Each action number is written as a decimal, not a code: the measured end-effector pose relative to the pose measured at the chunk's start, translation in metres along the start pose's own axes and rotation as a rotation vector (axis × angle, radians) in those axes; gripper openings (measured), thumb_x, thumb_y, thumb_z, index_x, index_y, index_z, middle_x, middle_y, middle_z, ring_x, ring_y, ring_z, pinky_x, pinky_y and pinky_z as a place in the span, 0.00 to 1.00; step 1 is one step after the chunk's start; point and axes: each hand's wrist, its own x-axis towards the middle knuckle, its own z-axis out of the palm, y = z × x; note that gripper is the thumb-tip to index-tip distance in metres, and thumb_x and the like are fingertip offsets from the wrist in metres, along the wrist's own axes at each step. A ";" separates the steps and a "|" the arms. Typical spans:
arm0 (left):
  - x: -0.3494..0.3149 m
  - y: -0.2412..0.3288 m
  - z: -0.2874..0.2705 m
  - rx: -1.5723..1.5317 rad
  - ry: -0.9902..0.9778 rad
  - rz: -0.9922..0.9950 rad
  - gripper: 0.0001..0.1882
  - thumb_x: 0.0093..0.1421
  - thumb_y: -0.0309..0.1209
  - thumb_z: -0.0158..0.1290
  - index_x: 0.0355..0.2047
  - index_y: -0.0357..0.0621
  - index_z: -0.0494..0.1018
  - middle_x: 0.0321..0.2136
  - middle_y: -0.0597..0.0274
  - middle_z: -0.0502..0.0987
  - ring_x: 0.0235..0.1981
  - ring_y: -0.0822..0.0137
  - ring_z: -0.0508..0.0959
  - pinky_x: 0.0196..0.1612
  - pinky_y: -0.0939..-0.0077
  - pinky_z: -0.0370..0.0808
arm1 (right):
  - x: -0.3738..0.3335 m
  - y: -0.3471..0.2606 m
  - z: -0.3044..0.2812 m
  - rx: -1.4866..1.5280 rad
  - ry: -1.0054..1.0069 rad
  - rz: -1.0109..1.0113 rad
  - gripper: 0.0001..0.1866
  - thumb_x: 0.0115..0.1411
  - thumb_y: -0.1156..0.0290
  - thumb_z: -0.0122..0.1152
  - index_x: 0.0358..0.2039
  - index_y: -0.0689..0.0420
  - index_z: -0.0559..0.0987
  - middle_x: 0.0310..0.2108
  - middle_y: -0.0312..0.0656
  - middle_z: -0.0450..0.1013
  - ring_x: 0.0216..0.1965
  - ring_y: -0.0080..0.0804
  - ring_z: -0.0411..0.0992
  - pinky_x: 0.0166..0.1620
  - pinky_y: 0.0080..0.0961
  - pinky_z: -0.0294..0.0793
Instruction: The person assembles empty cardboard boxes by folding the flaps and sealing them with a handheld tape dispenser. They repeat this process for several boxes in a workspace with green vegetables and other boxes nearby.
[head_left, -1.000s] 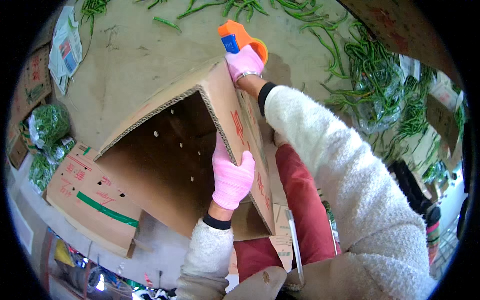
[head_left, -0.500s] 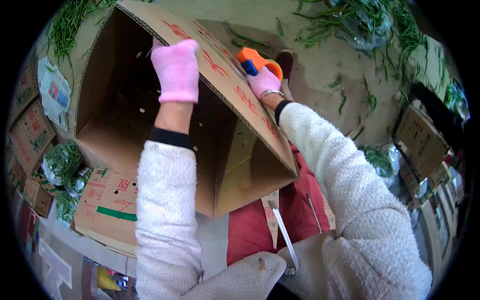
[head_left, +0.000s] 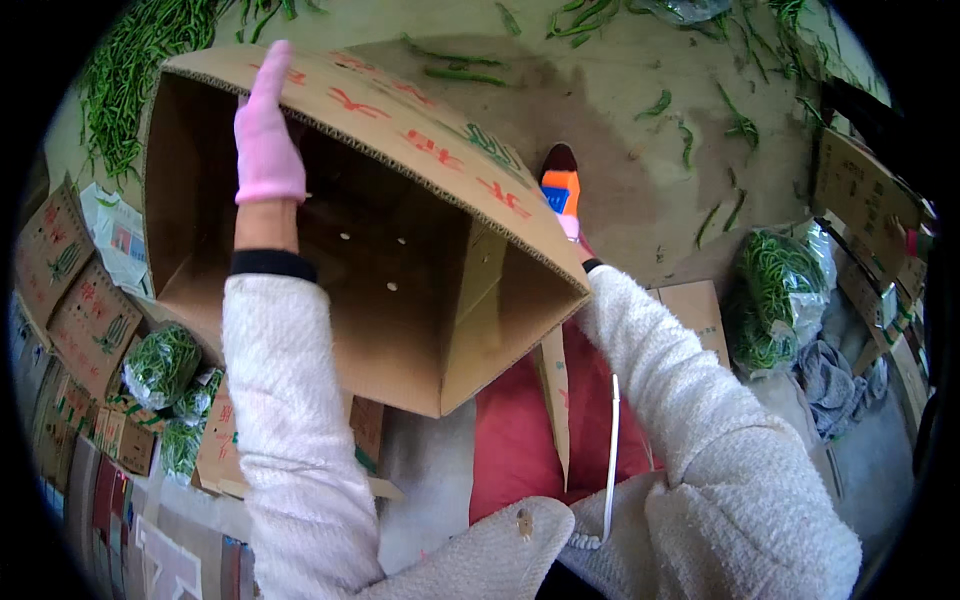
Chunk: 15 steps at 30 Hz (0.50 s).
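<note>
A large brown cardboard box (head_left: 390, 370) stands tilted in front of me, its open mouth toward me and its inside bare but for small holes in the wall. My left hand (head_left: 268, 150), in a pink glove, holds its upper rim near the left corner. One finger stretches over the outer panel; the others are partly hidden. Beyond the box's right side, my right hand (head_left: 570, 226) grips an orange and blue tape dispenser (head_left: 560, 190). The box and my sleeve hide most of that hand.
Long green peppers (head_left: 140, 80) lie heaped at the far left, with loose ones scattered on the floor (head_left: 620, 170). Bagged peppers (head_left: 780, 290) stand at the right, near a grey cloth (head_left: 840, 385). More bags (head_left: 162, 365) and printed cartons (head_left: 95, 325) sit at the left.
My left hand has shifted left along the rim and a finger has straightened. The box has turned. My right hand, with the tape dispenser, has moved nearer and right, further behind the box.
</note>
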 end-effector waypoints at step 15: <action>-0.271 -0.253 -0.261 -0.413 0.338 -1.040 0.36 0.71 0.57 0.38 0.65 0.40 0.63 0.62 0.51 0.68 0.58 0.51 0.72 0.60 0.59 0.71 | -0.079 0.080 0.084 -0.677 -0.279 -0.365 0.20 0.51 0.54 0.68 0.32 0.60 0.83 0.34 0.46 0.81 0.36 0.37 0.81 0.41 0.35 0.76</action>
